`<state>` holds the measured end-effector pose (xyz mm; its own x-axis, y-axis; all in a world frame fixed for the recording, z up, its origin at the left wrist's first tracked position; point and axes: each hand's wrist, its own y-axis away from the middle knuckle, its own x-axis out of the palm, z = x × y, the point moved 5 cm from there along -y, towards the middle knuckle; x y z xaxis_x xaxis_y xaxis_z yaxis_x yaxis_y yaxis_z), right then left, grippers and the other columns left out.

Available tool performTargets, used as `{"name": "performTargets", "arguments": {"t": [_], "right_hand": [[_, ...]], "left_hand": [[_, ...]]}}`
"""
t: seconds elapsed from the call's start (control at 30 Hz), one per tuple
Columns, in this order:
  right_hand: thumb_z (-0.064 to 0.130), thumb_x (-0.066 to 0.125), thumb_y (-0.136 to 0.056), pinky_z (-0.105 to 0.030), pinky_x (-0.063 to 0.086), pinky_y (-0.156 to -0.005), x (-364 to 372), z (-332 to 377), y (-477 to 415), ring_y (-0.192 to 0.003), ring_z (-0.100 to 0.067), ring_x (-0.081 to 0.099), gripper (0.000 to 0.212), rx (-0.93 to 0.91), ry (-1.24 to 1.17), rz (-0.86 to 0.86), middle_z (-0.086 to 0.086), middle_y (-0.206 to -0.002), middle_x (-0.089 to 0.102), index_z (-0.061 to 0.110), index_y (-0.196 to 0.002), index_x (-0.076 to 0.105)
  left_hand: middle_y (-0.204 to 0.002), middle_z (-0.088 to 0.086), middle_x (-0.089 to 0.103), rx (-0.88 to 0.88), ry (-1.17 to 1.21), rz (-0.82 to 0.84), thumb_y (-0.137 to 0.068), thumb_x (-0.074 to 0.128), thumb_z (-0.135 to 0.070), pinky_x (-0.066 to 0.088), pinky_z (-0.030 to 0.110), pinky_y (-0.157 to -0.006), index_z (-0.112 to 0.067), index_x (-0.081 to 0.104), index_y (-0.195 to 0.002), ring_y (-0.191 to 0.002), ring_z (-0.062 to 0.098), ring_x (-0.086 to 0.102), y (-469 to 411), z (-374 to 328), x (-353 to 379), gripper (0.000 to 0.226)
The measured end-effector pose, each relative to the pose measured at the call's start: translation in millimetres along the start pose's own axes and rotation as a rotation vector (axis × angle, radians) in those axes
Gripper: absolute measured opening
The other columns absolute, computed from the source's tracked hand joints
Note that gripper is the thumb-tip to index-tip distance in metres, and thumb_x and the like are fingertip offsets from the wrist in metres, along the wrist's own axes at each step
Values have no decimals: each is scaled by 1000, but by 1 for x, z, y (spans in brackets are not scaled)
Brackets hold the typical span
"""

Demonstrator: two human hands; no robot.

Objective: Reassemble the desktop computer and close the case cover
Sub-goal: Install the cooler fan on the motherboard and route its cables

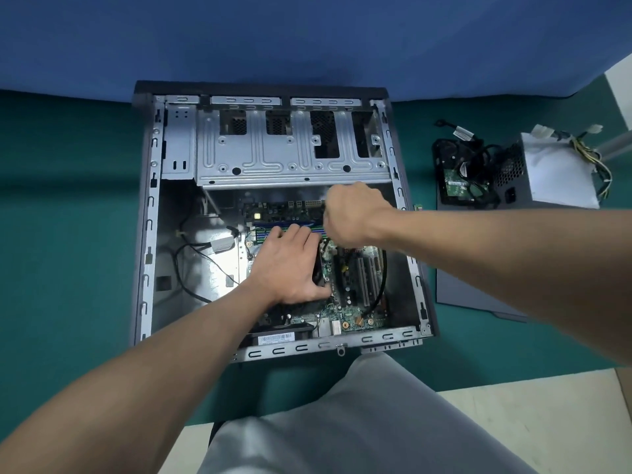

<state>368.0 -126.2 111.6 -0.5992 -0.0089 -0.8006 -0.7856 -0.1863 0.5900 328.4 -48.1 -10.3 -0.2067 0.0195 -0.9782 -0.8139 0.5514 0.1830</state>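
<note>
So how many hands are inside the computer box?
2. The left hand rests flat over the motherboard in the middle; the right hand is curled just beyond it, near the blue memory slots.

Green mat [68,234]: open PC case [147,234] centre, grey cover panel [478,285] alongside, PSU [554,172] at far end

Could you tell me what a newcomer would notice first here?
The open computer case lies in the middle, with both hands inside it. The left hand lies flat over the circuit board, and the right hand is curled just beyond it. Outside the case, to the right, sit a power supply and tangled black cables.
</note>
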Motion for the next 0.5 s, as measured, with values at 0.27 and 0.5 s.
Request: {"name": "performTargets", "arguments": {"t": [0.27, 0.5], "right_hand": [[13, 37, -98, -34, 34, -56, -5, 22, 26, -74, -29, 56, 22, -642, 852, -87, -9, -94, 59, 8, -111, 53], [16, 47, -89, -33, 35, -58, -1, 15, 14, -66, -27, 42, 19, -316, 448, -38, -6, -73, 43, 12, -71, 41]], "left_hand": [[-110, 8, 57, -8, 6, 17, -60, 30, -82, 36, 44, -90, -8, 55, -118, -104, 25, 49, -1, 0, 1, 97], [-109, 7, 58, -8, 16, 14, -62, 35, -80, 36, 43, -88, -9, 54, -116, -100, 25, 49, 0, 1, 2, 91]]}}
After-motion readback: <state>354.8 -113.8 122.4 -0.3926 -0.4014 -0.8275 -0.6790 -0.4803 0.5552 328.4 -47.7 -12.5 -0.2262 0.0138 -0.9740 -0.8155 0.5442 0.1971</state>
